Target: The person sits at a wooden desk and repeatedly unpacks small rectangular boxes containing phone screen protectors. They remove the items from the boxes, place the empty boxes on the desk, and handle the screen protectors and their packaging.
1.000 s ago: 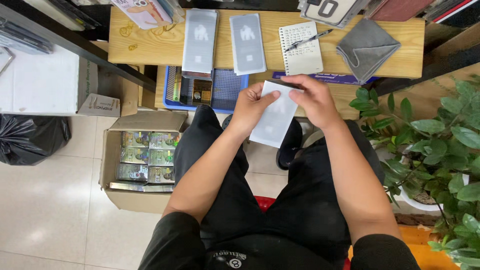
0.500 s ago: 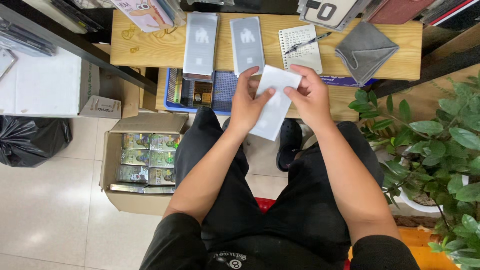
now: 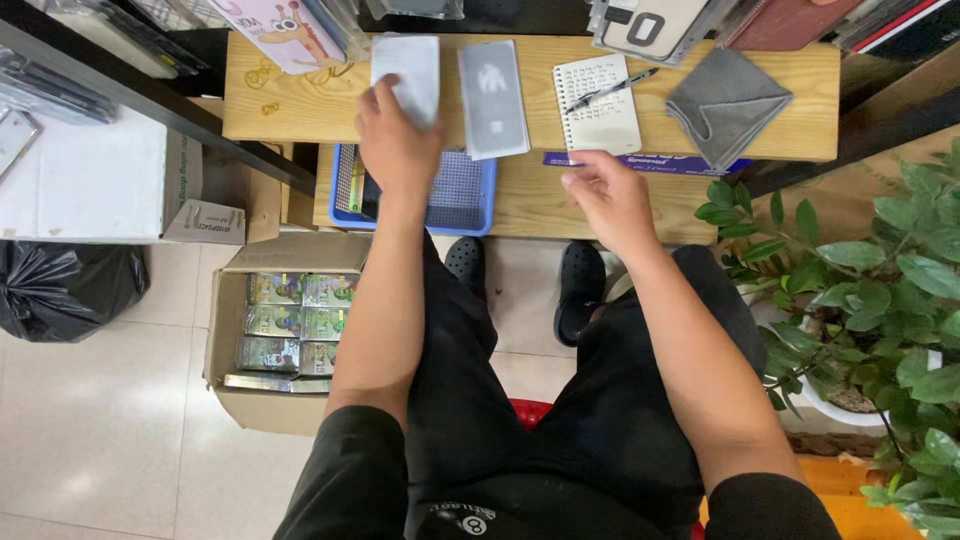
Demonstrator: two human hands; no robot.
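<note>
Fingers [image 3: 385,100] of left hand [image 3: 398,145] pressed on a pale flat packet [image 3: 408,72], gripping its near edge against the wooden surface [image 3: 300,110]. Just right of those fingers, a second grey flat packet [image 3: 492,98], lying flat, close beside the first but apart from it. Below the left fingers, a blue mesh tray [image 3: 462,195] on the lower wooden shelf [image 3: 530,205], partly hidden under the wrist.

Fingers [image 3: 580,178] of right hand [image 3: 610,200] loosely curled, thumb and forefinger nearly pinched; whether anything thin sits between them, impossible to tell. Hovering over the lower shelf, touching nothing clearly. Just beyond the right fingers, a small spiral notepad [image 3: 598,105] with a pen [image 3: 610,90] laid slantwise across it. Further right of the same fingers, a folded grey cloth [image 3: 728,105], near the notepad yet not touching it.

Well left of the left fingers, yellow rubber bands [image 3: 262,78] scattered on the surface. Down and left of both hands, on the tiled floor, an open cardboard box [image 3: 290,330] stacked with small printed packs. Beside that, further left, a black plastic bag [image 3: 60,290]. Right of the right fingers, a leafy green potted plant [image 3: 880,300]. Between the forearms, black trousers and two black clogs [image 3: 580,290] on the floor.
</note>
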